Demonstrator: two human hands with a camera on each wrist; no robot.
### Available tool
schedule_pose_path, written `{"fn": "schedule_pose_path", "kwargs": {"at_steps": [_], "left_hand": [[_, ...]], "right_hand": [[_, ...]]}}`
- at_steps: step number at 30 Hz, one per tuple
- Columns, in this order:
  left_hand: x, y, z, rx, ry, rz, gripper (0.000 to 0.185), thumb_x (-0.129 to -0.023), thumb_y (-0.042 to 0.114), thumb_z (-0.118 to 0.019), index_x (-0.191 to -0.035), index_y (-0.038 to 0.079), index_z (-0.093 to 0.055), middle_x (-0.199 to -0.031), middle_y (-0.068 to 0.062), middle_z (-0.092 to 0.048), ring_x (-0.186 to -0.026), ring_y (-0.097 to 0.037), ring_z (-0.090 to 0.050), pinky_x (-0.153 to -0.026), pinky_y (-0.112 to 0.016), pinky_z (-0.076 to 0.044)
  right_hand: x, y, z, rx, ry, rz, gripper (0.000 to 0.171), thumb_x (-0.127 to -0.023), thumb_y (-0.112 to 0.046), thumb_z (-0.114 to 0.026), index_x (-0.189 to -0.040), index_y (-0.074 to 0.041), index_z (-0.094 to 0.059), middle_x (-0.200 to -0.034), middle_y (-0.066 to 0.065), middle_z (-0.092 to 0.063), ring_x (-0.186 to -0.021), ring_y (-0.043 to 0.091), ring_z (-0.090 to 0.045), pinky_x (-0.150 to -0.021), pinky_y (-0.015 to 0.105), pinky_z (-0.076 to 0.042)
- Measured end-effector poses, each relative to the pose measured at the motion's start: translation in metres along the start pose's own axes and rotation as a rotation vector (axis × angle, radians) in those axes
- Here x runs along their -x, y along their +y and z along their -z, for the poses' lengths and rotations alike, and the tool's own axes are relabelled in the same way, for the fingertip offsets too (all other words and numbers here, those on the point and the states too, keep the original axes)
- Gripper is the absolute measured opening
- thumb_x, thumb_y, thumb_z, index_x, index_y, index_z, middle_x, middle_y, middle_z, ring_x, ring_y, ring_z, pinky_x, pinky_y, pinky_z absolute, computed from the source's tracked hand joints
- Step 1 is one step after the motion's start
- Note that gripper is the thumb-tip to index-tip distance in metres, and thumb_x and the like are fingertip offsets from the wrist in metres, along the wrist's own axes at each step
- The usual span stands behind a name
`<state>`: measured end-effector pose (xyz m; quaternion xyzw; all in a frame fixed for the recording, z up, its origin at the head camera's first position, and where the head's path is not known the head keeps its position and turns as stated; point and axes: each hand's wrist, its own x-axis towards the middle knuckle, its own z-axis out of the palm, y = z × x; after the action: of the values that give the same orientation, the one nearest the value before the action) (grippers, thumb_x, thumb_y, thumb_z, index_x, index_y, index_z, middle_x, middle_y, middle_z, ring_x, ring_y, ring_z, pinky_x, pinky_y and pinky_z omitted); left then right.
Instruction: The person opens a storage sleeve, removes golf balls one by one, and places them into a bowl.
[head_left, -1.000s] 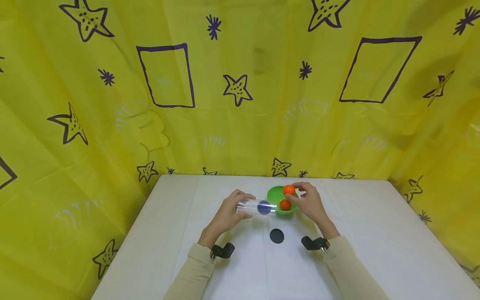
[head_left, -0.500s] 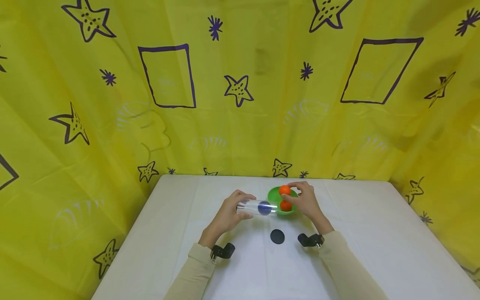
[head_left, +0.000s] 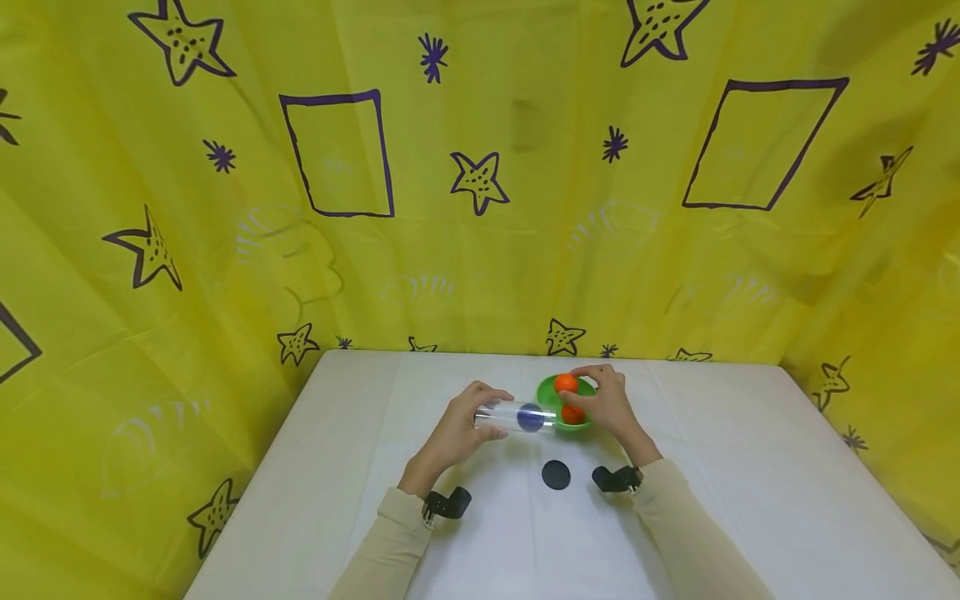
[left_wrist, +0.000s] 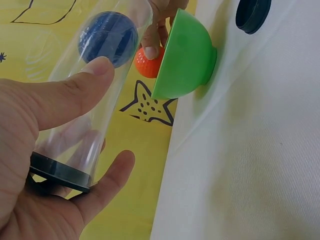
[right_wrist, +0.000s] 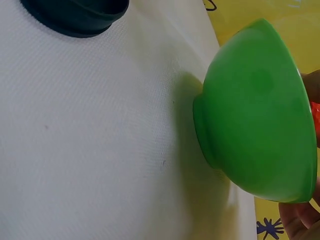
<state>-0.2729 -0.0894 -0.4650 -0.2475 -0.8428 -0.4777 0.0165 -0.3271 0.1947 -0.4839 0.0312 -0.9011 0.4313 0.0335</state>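
My left hand grips a clear plastic tube lying sideways above the table, its open end toward a green bowl. A blue ball sits inside the tube near that end; the blue ball shows through the wall, and a black cap closes the other end. My right hand pinches an orange ball over the bowl, close to the tube's mouth. A second orange ball lies in the bowl. The bowl fills the right wrist view.
A black round lid lies on the white table just in front of the bowl; the lid and lid show in both wrist views. Yellow patterned cloth walls in the table on three sides.
My right hand has carried the orange ball a little to the left, closer to the tube's open end. The left hand and tube have stayed still.
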Motion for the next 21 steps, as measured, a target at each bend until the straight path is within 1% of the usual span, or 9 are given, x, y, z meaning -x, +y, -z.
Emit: {"fn": "schedule_pose_path", "kwargs": {"at_steps": [3,10,16,21], "left_hand": [[0.0000,-0.0001,-0.0003,-0.010,0.004,-0.004,0.050,-0.083,0.004,-0.082,-0.129,0.017,-0.067,-0.125,-0.011,-0.060,-0.112,-0.033,-0.059,-0.098,-0.053,-0.055],[0.0003,-0.0004,-0.0001,-0.022,0.007,-0.004,0.050,-0.083,0.005,-0.083,-0.129,0.018,-0.067,-0.125,-0.010,-0.061,-0.110,-0.027,-0.059,-0.096,-0.050,-0.056],[0.0004,-0.0012,-0.0001,-0.018,0.005,-0.006,0.050,-0.083,0.005,-0.083,-0.129,0.018,-0.067,-0.127,-0.014,-0.061,-0.110,-0.028,-0.059,-0.096,-0.051,-0.055],[-0.0001,-0.0016,0.0000,-0.025,0.010,-0.016,0.050,-0.082,0.004,-0.083,-0.128,0.017,-0.068,-0.126,-0.013,-0.061,-0.109,-0.027,-0.059,-0.095,-0.051,-0.055]], "right_hand": [[-0.0004,0.0002,-0.0018,0.008,0.005,0.009,0.049,-0.089,-0.034,-0.080,-0.127,-0.008,-0.066,-0.140,0.024,-0.046,-0.128,0.041,-0.031,-0.102,0.061,-0.042],[-0.0008,-0.0004,-0.0035,0.019,0.010,0.012,0.048,-0.089,-0.032,-0.080,-0.127,-0.006,-0.066,-0.140,0.025,-0.047,-0.128,0.041,-0.032,-0.102,0.061,-0.042],[-0.0007,-0.0002,-0.0050,0.033,0.003,0.003,0.050,-0.089,-0.032,-0.080,-0.129,-0.005,-0.065,-0.140,0.027,-0.047,-0.128,0.042,-0.032,-0.101,0.060,-0.043],[0.0002,-0.0004,-0.0049,0.030,-0.002,-0.001,0.043,-0.091,-0.030,-0.077,-0.125,-0.006,-0.066,-0.141,0.026,-0.046,-0.128,0.042,-0.032,-0.100,0.060,-0.044]]}}
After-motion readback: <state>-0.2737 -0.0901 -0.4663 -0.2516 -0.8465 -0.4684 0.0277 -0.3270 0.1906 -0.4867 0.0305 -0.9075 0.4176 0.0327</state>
